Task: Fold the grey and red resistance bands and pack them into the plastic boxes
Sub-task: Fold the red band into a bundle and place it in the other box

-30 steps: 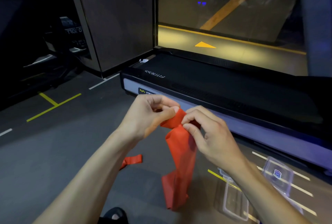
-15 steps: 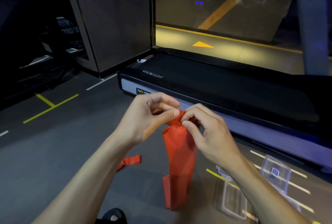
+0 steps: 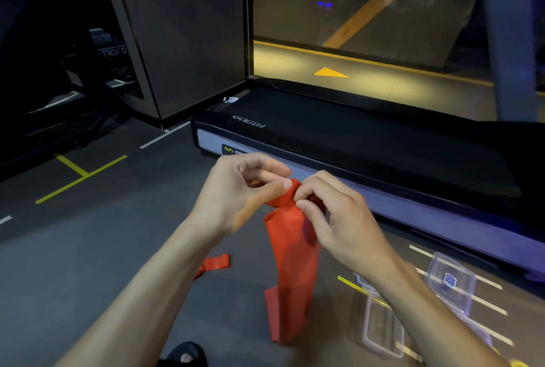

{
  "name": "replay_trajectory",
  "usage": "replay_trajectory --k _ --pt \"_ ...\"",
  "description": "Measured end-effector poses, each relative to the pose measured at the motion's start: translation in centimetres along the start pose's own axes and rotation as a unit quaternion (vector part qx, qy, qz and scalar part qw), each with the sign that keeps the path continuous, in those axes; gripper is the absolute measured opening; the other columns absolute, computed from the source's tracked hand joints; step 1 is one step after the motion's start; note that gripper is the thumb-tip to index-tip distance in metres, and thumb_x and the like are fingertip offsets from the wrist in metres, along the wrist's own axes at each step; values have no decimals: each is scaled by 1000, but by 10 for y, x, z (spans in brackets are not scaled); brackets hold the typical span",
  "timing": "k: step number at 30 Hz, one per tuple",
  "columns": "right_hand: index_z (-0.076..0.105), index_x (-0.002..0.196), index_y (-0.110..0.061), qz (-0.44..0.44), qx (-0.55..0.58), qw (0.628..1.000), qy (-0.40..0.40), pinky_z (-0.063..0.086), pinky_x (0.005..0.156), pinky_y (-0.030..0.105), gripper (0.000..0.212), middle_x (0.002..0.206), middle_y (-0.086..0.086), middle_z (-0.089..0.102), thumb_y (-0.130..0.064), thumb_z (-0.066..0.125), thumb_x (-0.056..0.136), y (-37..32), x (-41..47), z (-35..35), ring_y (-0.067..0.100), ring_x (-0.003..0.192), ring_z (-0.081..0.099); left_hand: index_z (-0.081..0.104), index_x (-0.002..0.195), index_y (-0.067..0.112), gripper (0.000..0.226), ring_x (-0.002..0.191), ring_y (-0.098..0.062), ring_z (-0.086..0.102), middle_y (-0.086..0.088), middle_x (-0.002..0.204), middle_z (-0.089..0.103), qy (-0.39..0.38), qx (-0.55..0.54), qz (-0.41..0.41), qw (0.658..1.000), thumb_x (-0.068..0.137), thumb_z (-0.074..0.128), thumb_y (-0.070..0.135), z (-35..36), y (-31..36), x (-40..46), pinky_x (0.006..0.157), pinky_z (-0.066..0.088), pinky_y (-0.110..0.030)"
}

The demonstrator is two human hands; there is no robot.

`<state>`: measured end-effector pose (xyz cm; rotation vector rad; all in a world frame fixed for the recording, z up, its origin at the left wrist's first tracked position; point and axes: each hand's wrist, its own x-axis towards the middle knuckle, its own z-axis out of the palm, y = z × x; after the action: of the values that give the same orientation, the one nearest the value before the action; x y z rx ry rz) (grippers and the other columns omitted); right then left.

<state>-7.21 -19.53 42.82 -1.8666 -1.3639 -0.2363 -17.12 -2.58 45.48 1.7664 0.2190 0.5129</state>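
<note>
Your left hand and right hand both pinched the red band's top edge before the treadmill; since a second earlier its tail shortened, so folding progressed.

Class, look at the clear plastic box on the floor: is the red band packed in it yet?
Not yet. The red band hangs from both hands, left and right; the plastic box holds nothing red.

The head camera looks forward and down, close over both forearms, toward the treadmill ahead.
</note>
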Motion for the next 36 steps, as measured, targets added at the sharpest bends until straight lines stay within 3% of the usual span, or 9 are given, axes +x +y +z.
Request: replay_trajectory --k 6,10,18,24,30,36 --pt "61 91 -12 0 -3 1000 4 40 81 16 11 94 -5 57 -3 66 94 1 0 2 10 88 56 74 100 5 18 79 -25 77 -7 81 79 -12 -12 -7 1000 83 80 6 3 1 -1 74 59 -24" --pt "60 91 -13 4 -5 1000 2 41 80 17 12 93 -6 56 -4 67 94 1 0 2 10 87 56 74 102 5 20 83 -27 77 -8 84 79 -22 -17 -8 1000 83 80 8 2 1 -2 80 62 -31" --pt "59 92 -14 13 -6 1000 8 36 78 11 14 93 -8 55 -3 67 93 3 1 2 3 86 53 74 101 7 26 86 -24 77 -7 86 79 -25 -17 -4 1000 77 84 13 3 2 -2 85 61 -32" --pt "60 93 -15 16 -3 1000 4 36 80 10 13 94 -9 56 -4 66 94 2 1 1 2 88 54 74 101 6 26 84 -23 77 -7 85 79 -21 -18 -3 1000 77 85 10 2 2 -2 81 61 -29" --pt "61 93 -15 19 -2 1000 6 36 79 11 13 93 -10 56 -4 67 94 2 0 1 2 87 54 75 99 7 21 84 -29 77 -9 84 79 -14 -13 -1 1000 80 83 6 2 0 -1 84 62 -39" --pt "60 93 -16 12 1 1000 6 38 80 15 12 94 -9 56 -5 66 95 1 0 0 5 88 55 74 98 4 19 81 -31 77 -10 82 78 -2 -17 8 1000 81 82 5 2 0 -1 77 63 -35"
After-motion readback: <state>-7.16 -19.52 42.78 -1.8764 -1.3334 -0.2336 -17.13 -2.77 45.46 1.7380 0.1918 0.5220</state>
